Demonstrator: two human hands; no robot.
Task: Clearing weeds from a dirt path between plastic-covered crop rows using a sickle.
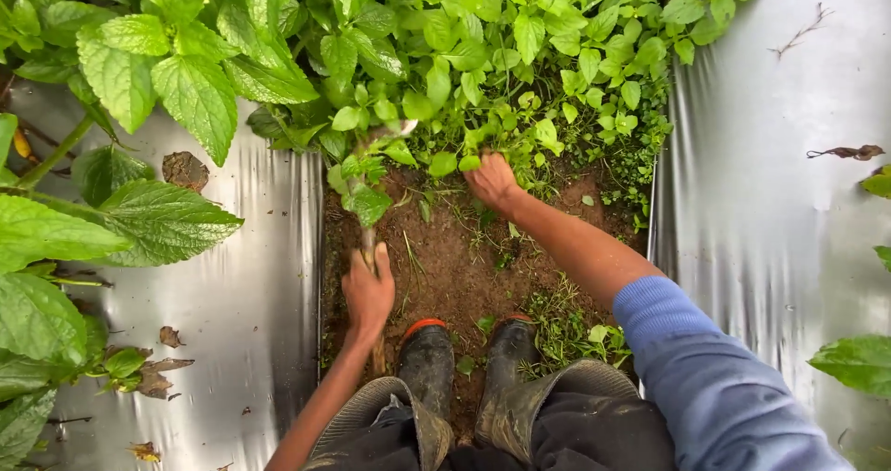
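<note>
Far left: big leaves (139, 72) are hanging over silver sheeting (251, 295), w/ dry brown bits lying on it. Left hand (368, 292) is closing tight round a wooden handle (369, 241); fingers wrapped, no gap showing. Handle is running up from the fist toward the plants, its top end blurred, so can't tell what tool head it's carrying. Left forearm is coming up bare from bottom centre, wrist slightly bent. Soil strip (455, 267) is lying btwn the two sheets, holding grass tufts & small weeds; two muddy boots (469, 369) w/ orange rims are standing in it, toes pointing up-frame. Right hand (492, 179) is clenching a bunch of weeds (473, 141) at the edge of the green patch, knuckles facing camera, fist touching the stems just above the dirt. Right arm is stretching fwd, nearly straight, blue sleeve (705, 378) pushed up past the elbow. Hands are well apart. Far right: more silver sheeting (789, 202) w/ a twig & dead leaf.
</note>
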